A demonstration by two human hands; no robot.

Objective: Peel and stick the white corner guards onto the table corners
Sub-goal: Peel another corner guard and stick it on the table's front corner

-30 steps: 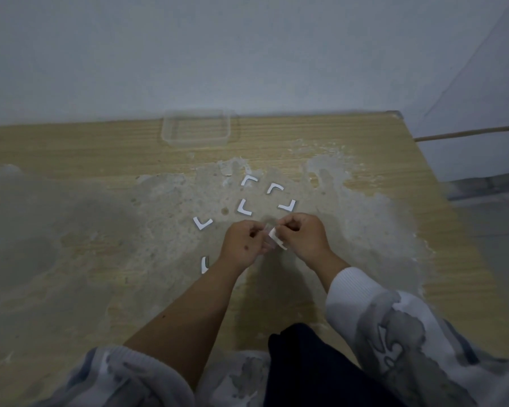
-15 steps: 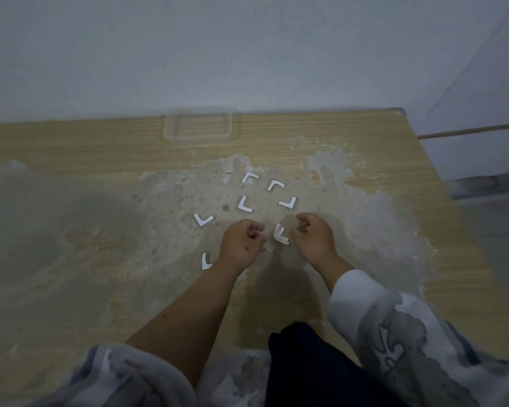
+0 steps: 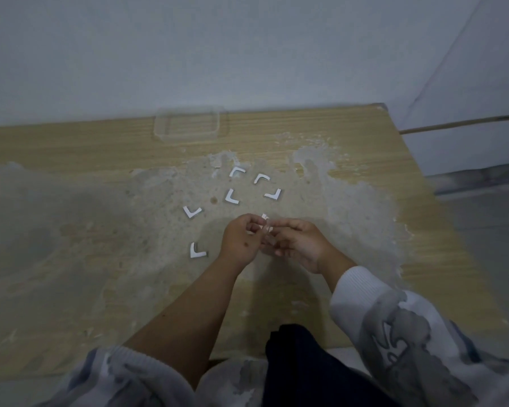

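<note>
Several white L-shaped corner guards lie on the worn wooden table: one at the left, one near my left wrist, and a cluster farther back. My left hand and my right hand meet fingertip to fingertip above the table's middle. Between the fingertips is a small white corner guard, mostly hidden by the fingers. Both hands pinch it.
A clear plastic container stands at the back edge against the wall. The table's far right corner is in view. The right edge runs down toward a grey floor. A pale worn patch covers the tabletop's middle.
Half a second ago the guard lay on the table between my parted hands. Now both hands have come together and hold it just above the surface.
</note>
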